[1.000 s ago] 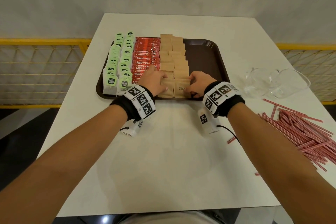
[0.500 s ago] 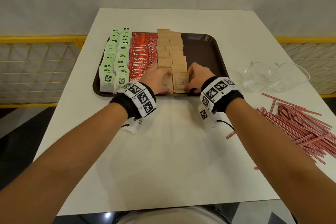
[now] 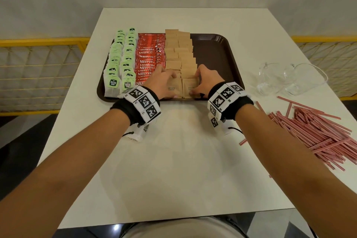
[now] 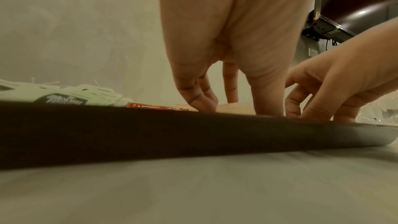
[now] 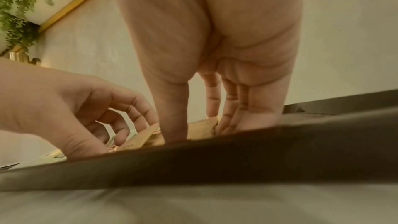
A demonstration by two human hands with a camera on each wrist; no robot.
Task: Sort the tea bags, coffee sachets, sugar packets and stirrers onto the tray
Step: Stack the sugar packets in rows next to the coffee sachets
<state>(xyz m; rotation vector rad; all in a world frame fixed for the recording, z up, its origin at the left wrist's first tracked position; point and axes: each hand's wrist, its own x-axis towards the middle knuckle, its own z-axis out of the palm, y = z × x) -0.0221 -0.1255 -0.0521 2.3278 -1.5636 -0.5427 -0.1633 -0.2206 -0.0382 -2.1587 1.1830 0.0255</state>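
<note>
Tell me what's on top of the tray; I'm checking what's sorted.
On the tray: tea bags, coffee sachets, sugar packets. Both hands cover some nearest packets. Stirrers lie on the table.

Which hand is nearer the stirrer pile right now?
Right. The right hand is on the brown sugar packets, on the tray's side toward the stirrer pile; the left hand is farther, beside the coffee sachets.

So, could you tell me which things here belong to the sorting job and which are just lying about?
Belong to the job:
- tray
- tea bags
- coffee sachets
- sugar packets, which the left hand and right hand touch
- stirrers, on the table off the tray

Just lying about:
- clear glass cups
- yellow railing
</note>
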